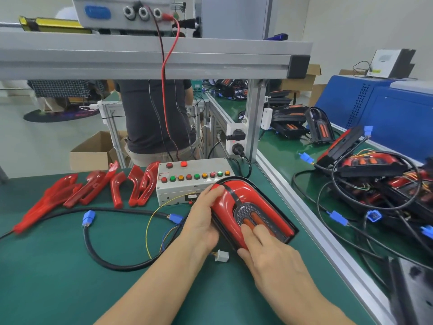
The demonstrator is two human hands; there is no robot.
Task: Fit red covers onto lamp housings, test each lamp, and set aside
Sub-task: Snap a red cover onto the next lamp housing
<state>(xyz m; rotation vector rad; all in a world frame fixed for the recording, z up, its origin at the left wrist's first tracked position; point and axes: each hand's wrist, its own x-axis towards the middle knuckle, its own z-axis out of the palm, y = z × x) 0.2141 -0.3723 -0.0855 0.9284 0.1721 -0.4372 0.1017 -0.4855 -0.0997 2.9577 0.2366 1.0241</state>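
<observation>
The lamp housing (251,209) is seen lying on the green bench mat (58,266), just in front of the grey test box (187,181), with a red cover (225,207) already seated over its black rim. The left hand (202,221) is laid along the cover's left flank, fingers fairly straight and pressed against the red plastic, fingertips up near the rounded top. The right hand (269,256) is set on the near end, index and middle fingers extended onto the orange strips, thumb tucked against the lower edge (nothing is pinched). Spare red covers (98,186) are lined up to the left of the box. A black cable (112,261) with blue connectors (88,217) is looped beside the left forearm. Finished lamps (375,174) are heaped on the neighbouring bench to the right.
</observation>
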